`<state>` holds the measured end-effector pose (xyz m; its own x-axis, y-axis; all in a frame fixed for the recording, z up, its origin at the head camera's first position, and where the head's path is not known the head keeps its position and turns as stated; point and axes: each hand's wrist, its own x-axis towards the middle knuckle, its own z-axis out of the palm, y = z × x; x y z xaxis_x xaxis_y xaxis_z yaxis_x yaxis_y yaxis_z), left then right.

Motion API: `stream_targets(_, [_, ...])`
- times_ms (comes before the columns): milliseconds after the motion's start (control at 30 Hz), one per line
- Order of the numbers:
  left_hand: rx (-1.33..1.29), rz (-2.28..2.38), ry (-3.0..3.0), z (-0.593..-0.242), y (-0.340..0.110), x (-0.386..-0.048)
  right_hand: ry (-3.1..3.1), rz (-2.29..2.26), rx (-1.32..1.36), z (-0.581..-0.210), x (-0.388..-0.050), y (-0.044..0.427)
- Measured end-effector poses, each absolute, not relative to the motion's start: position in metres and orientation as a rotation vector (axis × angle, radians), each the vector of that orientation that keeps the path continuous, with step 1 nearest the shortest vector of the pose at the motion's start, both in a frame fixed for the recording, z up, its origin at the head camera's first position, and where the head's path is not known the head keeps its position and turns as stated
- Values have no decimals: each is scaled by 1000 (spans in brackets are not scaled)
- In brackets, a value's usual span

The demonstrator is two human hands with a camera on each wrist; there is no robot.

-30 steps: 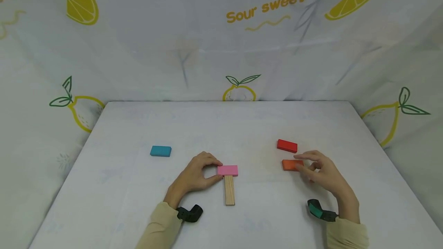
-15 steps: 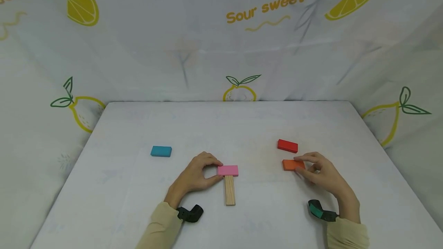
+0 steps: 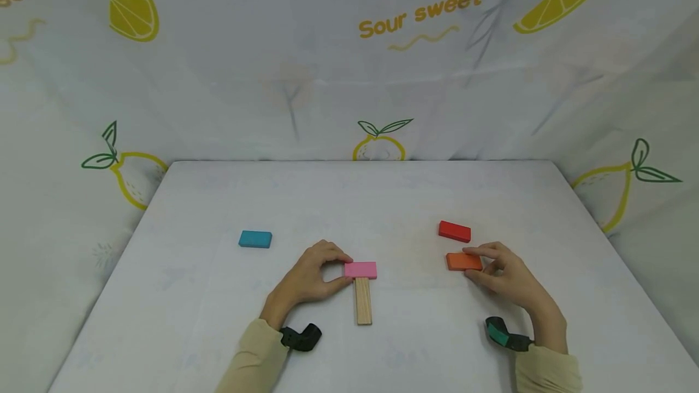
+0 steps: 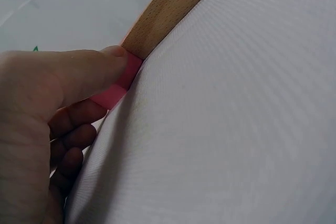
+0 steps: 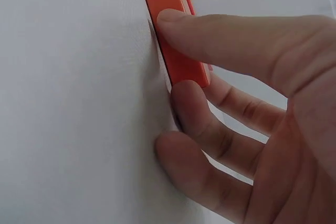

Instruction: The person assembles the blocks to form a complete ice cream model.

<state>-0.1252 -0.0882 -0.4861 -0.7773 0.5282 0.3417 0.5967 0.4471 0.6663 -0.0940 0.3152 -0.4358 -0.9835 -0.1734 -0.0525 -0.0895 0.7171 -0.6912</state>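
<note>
The left hand (image 3: pixel 308 275) has its fingers clamped on the left end of the pink block (image 3: pixel 363 270), whose near edge touches the plain wooden block (image 3: pixel 363 302). The right hand's (image 3: pixel 508 275) fingers pinch the right end of the orange block (image 3: pixel 462 261), just nearer than the red block (image 3: pixel 454 231). A broad stretch of desk (image 3: pixel 406 205) separates pink from orange; the blue block (image 3: pixel 255 239) lies well inside the desk's left edge

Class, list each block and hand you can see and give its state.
Left hand, pinching the pink block
Right hand, pinching the orange block
Pink block, flat, held
Orange block, flat, held
Wooden block, flat, not held
Red block, lying slightly angled, not held
Blue block, flat, not held
</note>
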Motion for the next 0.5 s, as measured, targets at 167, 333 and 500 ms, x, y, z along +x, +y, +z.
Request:
stream_targets(167, [-1017,-1236,-2609,-487,-88,-125,2819,-1078,-214,-438,-94,315])
stream_targets(333, [-1023,-1227,-2604,-487,-88,-126,2829,-1055,-218,-438,-94,315])
stream_targets(500, [-1026,-1216,-2604,-487,-88,-126,2844,-1016,-212,-437,-94,314])
